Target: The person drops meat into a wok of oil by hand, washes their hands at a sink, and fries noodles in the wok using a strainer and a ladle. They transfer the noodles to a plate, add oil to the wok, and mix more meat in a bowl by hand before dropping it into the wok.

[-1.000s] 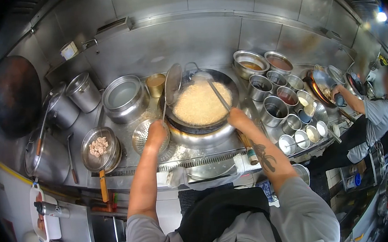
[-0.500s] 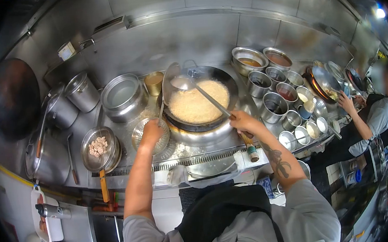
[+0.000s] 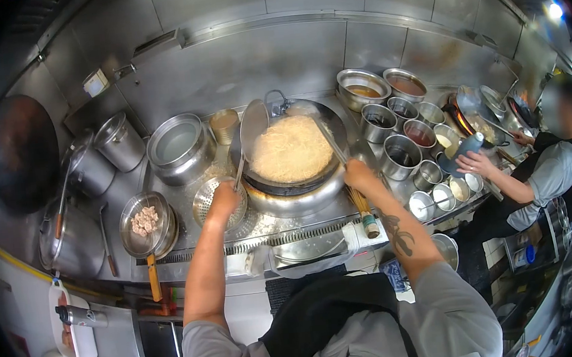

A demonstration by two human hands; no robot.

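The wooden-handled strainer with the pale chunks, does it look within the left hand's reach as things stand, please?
Probably, once freed: the left hand grips a long-handled utensil, but the strainer sits on that side, its wooden handle uncovered.

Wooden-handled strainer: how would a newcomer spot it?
From the large wok, go left past the perforated skimmer by the left hand. There sits the strainer, wooden handle toward the picture's bottom; unlike its neighbours, it holds pale chunks.

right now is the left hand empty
No, the left hand is closed around the handle of a round skimmer, whose head is at the left side of the wok.
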